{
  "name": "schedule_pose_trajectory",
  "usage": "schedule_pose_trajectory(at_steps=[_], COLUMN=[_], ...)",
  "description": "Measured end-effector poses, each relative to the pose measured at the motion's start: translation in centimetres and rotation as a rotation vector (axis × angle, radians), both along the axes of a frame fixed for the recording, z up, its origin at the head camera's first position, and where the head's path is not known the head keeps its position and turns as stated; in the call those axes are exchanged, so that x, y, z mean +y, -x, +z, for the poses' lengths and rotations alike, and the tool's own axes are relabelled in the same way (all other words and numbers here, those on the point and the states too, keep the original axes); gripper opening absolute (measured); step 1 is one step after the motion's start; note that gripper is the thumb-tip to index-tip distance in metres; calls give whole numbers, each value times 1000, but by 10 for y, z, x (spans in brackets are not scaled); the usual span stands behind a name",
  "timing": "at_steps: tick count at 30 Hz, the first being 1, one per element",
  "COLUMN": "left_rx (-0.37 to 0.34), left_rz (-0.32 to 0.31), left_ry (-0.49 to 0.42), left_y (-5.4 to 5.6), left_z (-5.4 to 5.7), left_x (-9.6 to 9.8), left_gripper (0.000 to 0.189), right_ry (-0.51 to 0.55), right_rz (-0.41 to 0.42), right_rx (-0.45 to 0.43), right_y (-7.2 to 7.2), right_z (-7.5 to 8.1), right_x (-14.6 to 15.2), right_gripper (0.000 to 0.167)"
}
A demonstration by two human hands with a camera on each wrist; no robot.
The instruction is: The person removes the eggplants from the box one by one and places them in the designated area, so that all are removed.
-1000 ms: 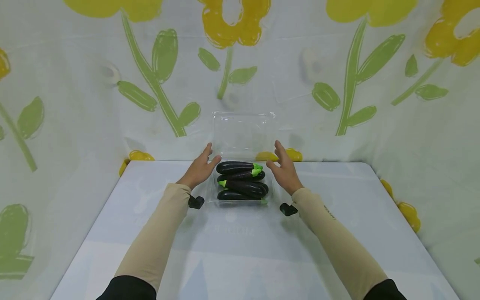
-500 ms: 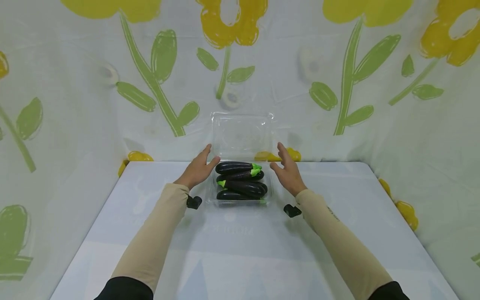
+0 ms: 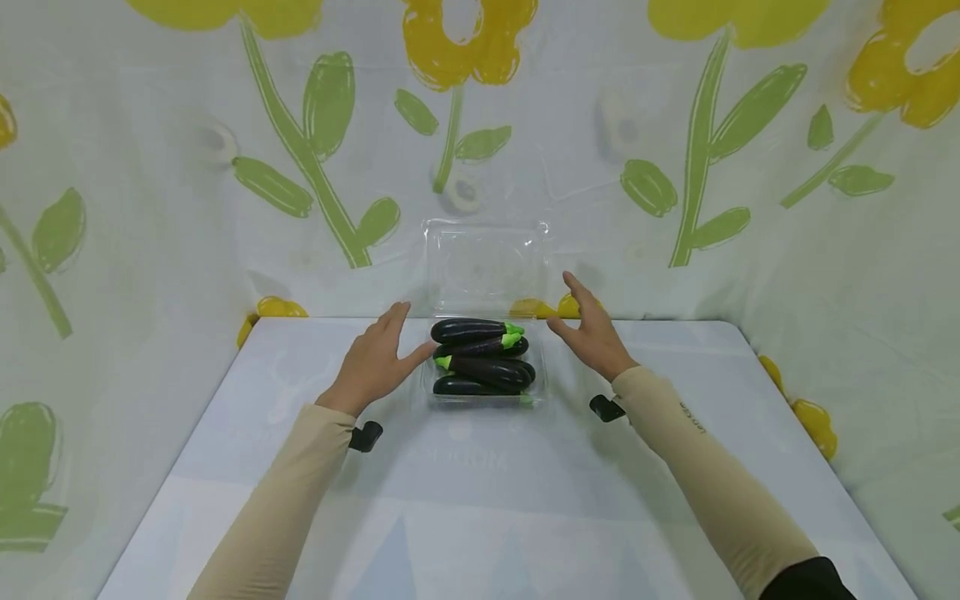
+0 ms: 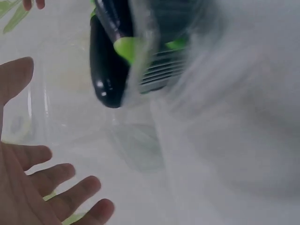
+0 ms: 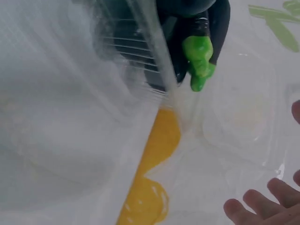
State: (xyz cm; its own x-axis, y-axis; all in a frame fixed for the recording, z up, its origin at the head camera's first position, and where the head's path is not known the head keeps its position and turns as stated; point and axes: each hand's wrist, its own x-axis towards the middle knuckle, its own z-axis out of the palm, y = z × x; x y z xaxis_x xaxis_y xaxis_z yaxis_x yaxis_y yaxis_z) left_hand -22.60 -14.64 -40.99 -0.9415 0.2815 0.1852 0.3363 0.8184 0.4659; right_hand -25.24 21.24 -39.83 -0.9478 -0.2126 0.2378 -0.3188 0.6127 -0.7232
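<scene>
Several dark purple eggplants [image 3: 491, 372] with green caps lie stacked in a clear plastic box in the head view. The box's hinged lid [image 3: 486, 268] stands raised behind them. To the left is my left hand [image 3: 372, 364], fingers extended and thumb toward the box, its thumb tip right by the eggplants. My right hand [image 3: 595, 340] is on the other side, a little apart from the box, fingers extended and holding nothing. Ribbed box wall [image 4: 161, 70] and eggplants show in the left wrist view. In the right wrist view, green eggplant caps [image 5: 198, 58] show beside the blurred wall.
A white table [image 3: 480, 500] with faint printed shapes lies under the box, which sits near its back edge. Behind and at both sides hangs a pale curtain [image 3: 540, 158] printed with yellow flowers and green leaves.
Both hands have moved apart, away from the box: the left one leftward and nearer the person, the right one to the right. The box and eggplants have stayed in place.
</scene>
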Motion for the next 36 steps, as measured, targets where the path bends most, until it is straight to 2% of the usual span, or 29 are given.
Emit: schedule_pose_trajectory(at_steps=[5,10,14,20,29,36], left_rx=[-87,-75,-45,-42,-72,-99], left_rz=[15,2,-16,-26,-30,-39], left_ry=[-13,3,42,65,81,95], left_y=[-18,-30,-33,-35,-35,-33], left_z=[-26,-37,-40,-41,-41,-40], left_x=[-6,-1,5,11,16,17], left_gripper=[100,102,102,102,98,100], right_ry=[-52,-139,-245,-399,-535,-587], right_rz=[43,140,219,281,298,317], right_rx=[10,16,-28,-87,-118,-127], right_y=[-2,-9,-17,-24,-19,-18], right_z=[10,15,14,5,-4,-10], right_x=[-10,-27,-43,-65,-83,-88], right_gripper=[82,84,85,76,68,61])
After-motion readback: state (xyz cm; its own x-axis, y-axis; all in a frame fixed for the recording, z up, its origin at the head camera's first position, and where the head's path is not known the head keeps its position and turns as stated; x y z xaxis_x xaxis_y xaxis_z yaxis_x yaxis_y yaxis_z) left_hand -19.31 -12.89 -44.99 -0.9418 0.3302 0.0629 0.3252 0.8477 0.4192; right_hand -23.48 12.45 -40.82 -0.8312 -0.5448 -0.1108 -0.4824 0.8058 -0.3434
